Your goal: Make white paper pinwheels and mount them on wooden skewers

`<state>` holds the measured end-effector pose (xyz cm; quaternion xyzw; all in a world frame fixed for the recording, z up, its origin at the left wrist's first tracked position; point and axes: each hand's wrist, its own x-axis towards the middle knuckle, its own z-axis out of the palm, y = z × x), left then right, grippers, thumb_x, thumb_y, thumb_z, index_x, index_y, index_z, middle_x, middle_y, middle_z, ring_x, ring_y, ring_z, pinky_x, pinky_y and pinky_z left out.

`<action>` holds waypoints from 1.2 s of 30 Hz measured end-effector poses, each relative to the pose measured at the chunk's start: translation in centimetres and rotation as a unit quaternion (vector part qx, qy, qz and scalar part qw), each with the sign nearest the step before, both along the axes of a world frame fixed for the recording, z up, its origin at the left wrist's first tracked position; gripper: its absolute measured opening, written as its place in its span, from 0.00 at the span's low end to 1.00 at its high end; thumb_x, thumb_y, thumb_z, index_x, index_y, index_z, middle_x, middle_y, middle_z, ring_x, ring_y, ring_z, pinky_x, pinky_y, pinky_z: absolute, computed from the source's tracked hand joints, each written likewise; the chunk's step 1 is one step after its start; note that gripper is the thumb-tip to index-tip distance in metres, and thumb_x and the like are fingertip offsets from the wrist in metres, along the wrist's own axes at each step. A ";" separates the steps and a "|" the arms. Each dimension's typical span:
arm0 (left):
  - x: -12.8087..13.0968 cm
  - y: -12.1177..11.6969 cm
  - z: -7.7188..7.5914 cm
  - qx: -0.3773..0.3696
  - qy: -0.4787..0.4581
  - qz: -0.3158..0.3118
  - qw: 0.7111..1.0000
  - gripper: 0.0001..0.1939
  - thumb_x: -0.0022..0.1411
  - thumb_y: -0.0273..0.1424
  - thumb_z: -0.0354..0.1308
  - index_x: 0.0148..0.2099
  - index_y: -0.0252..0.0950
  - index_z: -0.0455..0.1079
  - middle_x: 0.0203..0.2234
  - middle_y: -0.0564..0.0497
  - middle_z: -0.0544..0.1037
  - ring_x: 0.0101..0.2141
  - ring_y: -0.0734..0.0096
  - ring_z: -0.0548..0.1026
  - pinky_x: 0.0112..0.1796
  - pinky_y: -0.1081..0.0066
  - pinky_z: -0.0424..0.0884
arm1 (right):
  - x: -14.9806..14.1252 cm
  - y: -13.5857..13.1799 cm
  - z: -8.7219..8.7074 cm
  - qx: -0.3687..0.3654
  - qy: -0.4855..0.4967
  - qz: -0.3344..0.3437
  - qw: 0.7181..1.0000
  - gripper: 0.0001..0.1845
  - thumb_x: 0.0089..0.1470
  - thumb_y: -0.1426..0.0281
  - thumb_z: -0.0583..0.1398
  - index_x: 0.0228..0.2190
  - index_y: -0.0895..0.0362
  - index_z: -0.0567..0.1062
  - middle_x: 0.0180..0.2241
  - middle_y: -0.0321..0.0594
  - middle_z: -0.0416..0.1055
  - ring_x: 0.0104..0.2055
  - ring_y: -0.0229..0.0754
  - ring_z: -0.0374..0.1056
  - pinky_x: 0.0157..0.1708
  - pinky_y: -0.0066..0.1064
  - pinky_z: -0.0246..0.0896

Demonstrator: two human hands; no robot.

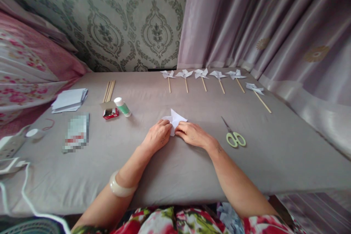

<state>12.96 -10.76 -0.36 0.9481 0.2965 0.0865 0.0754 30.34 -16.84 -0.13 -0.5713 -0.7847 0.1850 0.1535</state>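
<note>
A white paper pinwheel (177, 117), partly folded and with no stick showing, is held between both hands over the middle of the table. My left hand (159, 134) has its fingers closed on the paper's left side. My right hand (193, 133) pinches the lower right side. Fingers cover much of the pinwheel's lower half. To the right of my right hand lie scissors (233, 137) with light green handles, blades pointing away. Left of my hands, a glue stick (123, 107) with a white cap lies beside a small red box (110, 113).
Several finished paper pinwheels (202, 74) on wooden sticks lie along the back right. Wooden sticks (109, 91) and a stack of white paper (69, 99) lie at the left, near a blurred packet (76, 132). A power strip (12, 146) with a white cable sits at the left edge.
</note>
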 end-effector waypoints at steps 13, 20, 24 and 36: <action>-0.1 0.1 -0.4 0.006 -0.009 -0.005 1.000 0.12 0.65 0.26 0.45 0.35 0.34 0.70 0.34 0.46 0.73 0.39 0.64 0.70 0.42 0.68 0.68 | -0.8 0.0 -0.1 0.008 -0.004 -0.071 0.997 0.09 0.59 0.72 0.53 0.33 0.58 0.73 0.35 0.42 0.72 0.37 0.39 0.67 0.37 0.28 0.54; 0.0 0.2 -0.4 -0.002 -0.029 -0.002 1.000 0.12 0.64 0.25 0.46 0.37 0.35 0.71 0.34 0.46 0.73 0.40 0.65 0.70 0.42 0.68 0.68 | -0.8 0.2 -0.4 0.015 0.000 -0.111 0.994 0.08 0.58 0.70 0.53 0.33 0.57 0.73 0.35 0.41 0.73 0.35 0.38 0.67 0.34 0.27 0.53; -0.1 0.1 -0.4 0.011 -0.020 -0.001 1.000 0.13 0.64 0.25 0.45 0.37 0.35 0.71 0.34 0.46 0.72 0.40 0.65 0.70 0.41 0.68 0.69 | -0.9 0.3 -0.4 0.016 -0.001 -0.142 0.990 0.08 0.58 0.70 0.53 0.33 0.56 0.73 0.36 0.40 0.73 0.35 0.38 0.67 0.33 0.27 0.53; 0.0 0.1 -0.3 0.017 -0.002 -0.005 1.000 0.12 0.64 0.25 0.46 0.36 0.34 0.71 0.34 0.45 0.73 0.40 0.65 0.70 0.41 0.68 0.69 | -1.7 0.6 0.1 -0.002 -0.076 -0.168 0.983 0.13 0.63 0.67 0.49 0.38 0.57 0.71 0.42 0.45 0.72 0.41 0.42 0.69 0.36 0.29 0.56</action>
